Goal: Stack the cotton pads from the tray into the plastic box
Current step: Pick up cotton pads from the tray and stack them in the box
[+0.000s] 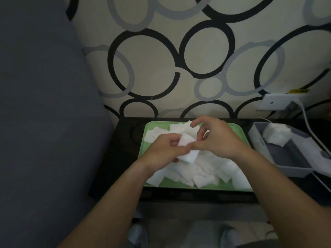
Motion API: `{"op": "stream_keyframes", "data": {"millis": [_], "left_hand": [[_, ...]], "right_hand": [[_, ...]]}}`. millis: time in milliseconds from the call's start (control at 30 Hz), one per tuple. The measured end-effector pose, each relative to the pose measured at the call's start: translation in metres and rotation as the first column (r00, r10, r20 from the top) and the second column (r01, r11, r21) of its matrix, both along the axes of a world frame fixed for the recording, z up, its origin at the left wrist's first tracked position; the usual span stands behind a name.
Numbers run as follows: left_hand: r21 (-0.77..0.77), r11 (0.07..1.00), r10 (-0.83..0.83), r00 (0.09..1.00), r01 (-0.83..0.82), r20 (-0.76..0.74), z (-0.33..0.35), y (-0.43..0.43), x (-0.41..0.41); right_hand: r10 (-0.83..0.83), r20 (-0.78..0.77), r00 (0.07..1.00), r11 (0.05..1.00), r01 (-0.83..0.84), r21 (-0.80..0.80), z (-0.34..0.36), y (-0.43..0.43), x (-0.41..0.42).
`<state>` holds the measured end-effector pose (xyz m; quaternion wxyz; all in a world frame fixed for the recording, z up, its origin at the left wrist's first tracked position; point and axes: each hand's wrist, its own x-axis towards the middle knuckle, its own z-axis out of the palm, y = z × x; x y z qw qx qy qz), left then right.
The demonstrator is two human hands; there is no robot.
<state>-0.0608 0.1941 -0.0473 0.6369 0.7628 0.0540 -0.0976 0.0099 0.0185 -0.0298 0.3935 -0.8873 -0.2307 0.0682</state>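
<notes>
As two hands — left [164, 149], right [218, 138] — pinch pads [188, 140], one tray [143, 144] lies below.

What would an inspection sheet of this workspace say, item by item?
Surface: dark table, carrying tray and box.
Job's things: green tray holds loose cotton pads; plastic box at its right has stacked pads at the far end.
Clutter: nothing seen.
Hands: left hand and right hand, above the tray, grip held pads together.
Cables: white cable runs from wall socket past the box.
Surroundings: ring-patterned wall behind; grey upholstery at left.
</notes>
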Motion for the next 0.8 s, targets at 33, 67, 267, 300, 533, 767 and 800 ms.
{"op": "stream_keyframes", "data": {"millis": [33, 67, 267, 300, 533, 767, 800], "left_hand": [[0.014, 1.0, 0.014, 1.0, -0.014, 0.02, -0.002, 0.0, 0.0], [0.015, 0.999, 0.052, 0.998, -0.052, 0.035, -0.004, 0.0, 0.002], [0.01, 0.953, 0.303, 0.952, -0.304, 0.03, -0.01, 0.003, 0.012], [0.003, 0.947, 0.321, 0.947, -0.322, 0.025, -0.011, 0.004, 0.013], [-0.03, 0.949, 0.313, 0.95, -0.313, 0.006, -0.013, -0.008, 0.019], [-0.009, 0.955, 0.298, 0.954, -0.297, 0.022, -0.014, -0.021, 0.024], [-0.011, 0.954, 0.299, 0.954, -0.299, 0.023, -0.014, -0.022, 0.025]], "right_hand": [[-0.025, 0.006, 1.0, 1.0, 0.025, 0.016, -0.003, -0.002, 0.002], [-0.06, 0.015, 0.998, 0.998, 0.059, 0.033, -0.005, -0.004, 0.004], [-0.241, 0.054, 0.969, 0.969, 0.238, 0.061, -0.031, -0.034, 0.029], [-0.221, 0.039, 0.974, 0.975, 0.219, 0.044, -0.035, -0.038, 0.03], [-0.06, 0.005, 0.998, 0.994, 0.06, -0.092, -0.043, -0.053, 0.033], [-0.031, -0.049, 0.998, 0.993, 0.025, -0.118, -0.048, -0.055, 0.032], [-0.032, -0.051, 0.998, 0.994, 0.026, -0.108, -0.048, -0.056, 0.031]]}}
